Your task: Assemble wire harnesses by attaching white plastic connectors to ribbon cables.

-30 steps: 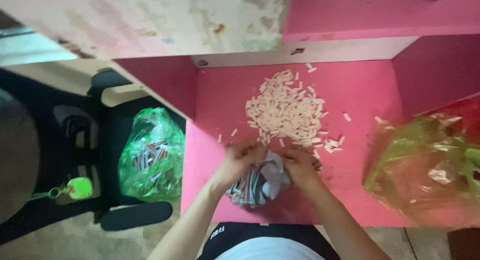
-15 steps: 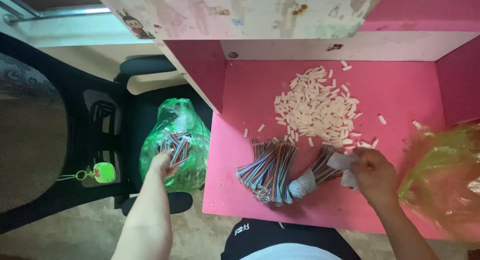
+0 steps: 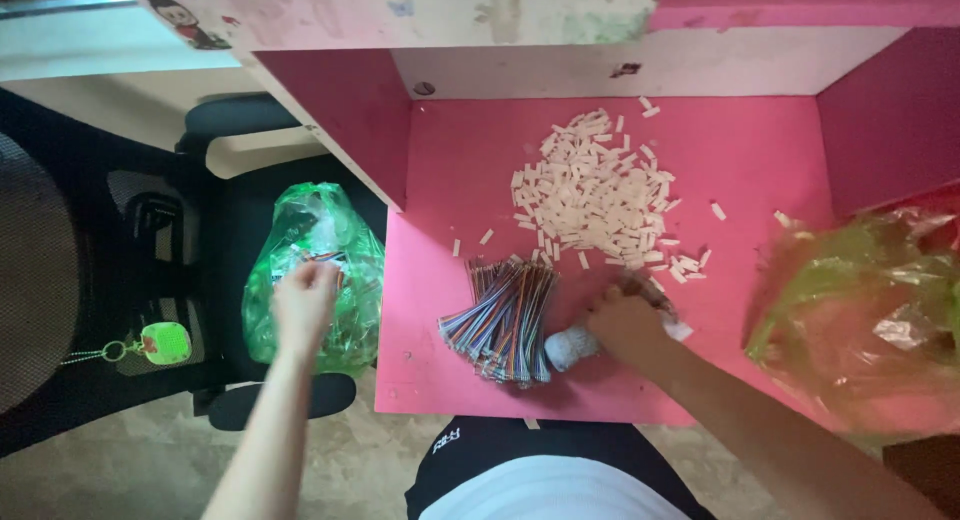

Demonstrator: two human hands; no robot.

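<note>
Hands apart: one at green bag, one at wire bundle.

Left hand at mouth of green plastic bag on black chair; grip blurred, cannot tell whether spread or pinching. Right hand on pink surface, fingers curled over wrapped end of multicoloured wire bundle. Pile of small pale pieces just behind bundle. Second green bag at right edge.

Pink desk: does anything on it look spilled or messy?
Yes. Small white pieces lie in a loose heap on the pink desk, with strays scattered around it. The multicoloured wire bundle fans out beside the right hand.
</note>
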